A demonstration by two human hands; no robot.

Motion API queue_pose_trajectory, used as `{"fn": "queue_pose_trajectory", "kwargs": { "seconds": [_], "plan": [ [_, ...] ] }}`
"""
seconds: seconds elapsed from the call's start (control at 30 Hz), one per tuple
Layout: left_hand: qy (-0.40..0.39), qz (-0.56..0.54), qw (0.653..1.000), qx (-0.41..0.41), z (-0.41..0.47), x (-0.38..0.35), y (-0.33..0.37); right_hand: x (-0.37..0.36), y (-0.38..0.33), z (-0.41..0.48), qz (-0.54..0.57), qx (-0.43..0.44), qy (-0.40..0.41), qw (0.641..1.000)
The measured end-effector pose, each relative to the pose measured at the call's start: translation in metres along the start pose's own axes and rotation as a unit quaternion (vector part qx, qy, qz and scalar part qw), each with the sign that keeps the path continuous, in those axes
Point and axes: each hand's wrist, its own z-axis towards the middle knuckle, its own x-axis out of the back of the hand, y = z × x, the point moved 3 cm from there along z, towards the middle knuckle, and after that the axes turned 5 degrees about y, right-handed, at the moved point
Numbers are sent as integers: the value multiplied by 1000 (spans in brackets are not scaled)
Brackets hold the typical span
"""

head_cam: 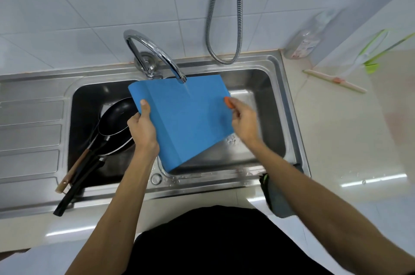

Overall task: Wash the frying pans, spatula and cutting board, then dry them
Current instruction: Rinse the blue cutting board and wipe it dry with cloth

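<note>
Nearest us, a grey cloth [278, 199] hangs over the sink's [202, 187] near rim at the right, handy for drying, I'd guess. Both forearms reach out over the basin, and here's the board [188, 122], blue, held tilted above the sink with its far edge up under the tap [155, 50], so the water [187, 90] strikes high and runs down the face into the basin. The left hand [142, 126] has a firm grip on the board's left edge, thumb flat on top, fingers curled beneath, and it's carrying the weight and setting that slope. The right hand [243, 122] is blurred, but its grip looks closed round a small orange thing [229, 103], a scrubber by the look of it, pressed at the board's right edge; my read is we're mid-wash on the board. Left of it, down in the basin, the black pans [116, 117] sit stacked, their handles poking out over the near-left rim, with a wooden handle [74, 169] alongside, likely the spatula's, all parked out of the stream and waiting. Out right on the bench [348, 140] lies a squeegee [336, 80]. Farthest off, a clear bottle [305, 39] stands in the corner and a metal hose [238, 16] loops down the tiled wall.
</note>
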Motion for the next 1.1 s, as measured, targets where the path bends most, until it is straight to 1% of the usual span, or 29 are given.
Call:
{"fn": "queue_pose_trajectory", "kwargs": {
  "seconds": [0.13, 0.2, 0.27, 0.33, 0.4, 0.43, 0.47, 0.5, 0.57, 0.6, 0.63, 0.67, 0.7, 0.73, 0.77, 0.8, 0.87, 0.9, 0.93, 0.97, 1.03, 1.07, 1.1],
  "plan": [
    [-5, 8, 1000, 2, 3, -5, -4, 70, 62, 64, -136, -22, 77, 988],
    [-10, 16, 1000, 2, 5, -6, -6, 100, 94, 89, -211, -43, 86, 973],
    [-14, 27, 1000, 2, 7, -6, -6, 125, 117, 105, -268, -69, 59, 959],
    [-17, 31, 999, 3, 9, -6, -6, 139, 130, 114, -315, -104, -14, 943],
    [-18, 30, 999, 5, 11, -3, -4, 142, 139, 116, -364, -156, -105, 912],
    [-20, 30, 999, 7, 12, -1, -3, 141, 143, 112, -386, -176, -130, 896],
    [-21, 32, 999, 10, 13, 1, -2, 140, 143, 108, -407, -184, -125, 886],
    [-21, 34, 999, 15, 15, 4, -1, 137, 137, 102, -418, -168, -95, 888],
    [-21, 37, 999, 25, 19, 11, 1, 121, 109, 87, -392, -66, -20, 917],
    [-21, 35, 999, 32, 22, 15, 2, 107, 97, 76, -342, -35, -11, 939],
    [-21, 34, 998, 41, 25, 20, 3, 88, 84, 66, -262, -58, -46, 962],
    [-22, 32, 998, 52, 28, 25, 3, 67, 75, 56, -172, -119, -98, 973],
    [-26, 24, 997, 64, 31, 31, 4, 48, 66, 46, -91, -200, -149, 964],
    [-33, 17, 996, 77, 33, 36, 4, 31, 61, 38, -3, -276, -180, 944],
    [-38, 12, 995, 89, 35, 39, 4, 18, 59, 32, 73, -339, -194, 918],
    [-40, 8, 995, 95, 37, 43, 4, 9, 58, 30, 127, -380, -198, 895],
    [-38, 6, 994, 99, 44, 53, 4, 4, 48, 30, 192, -428, -191, 862],
    [-39, 11, 994, 103, 48, 57, 2, 5, 43, 31, 214, -445, -183, 850],
    [-41, 20, 993, 109, 53, 60, -2, 7, 39, 33, 217, -452, -164, 850],
    [-43, 31, 992, 117, 56, 61, -6, 10, 35, 36, 193, -444, -138, 864],
    [-53, 66, 989, 125, 66, 60, -19, 24, 27, 37, 78, -392, -70, 914],
    [-64, 91, 986, 122, 71, 57, -25, 32, 25, 36, 26, -364, -41, 930],
    [-79, 120, 982, 120, 75, 53, -32, 41, 23, 34, 0, -341, -23, 940]
  ]
}}
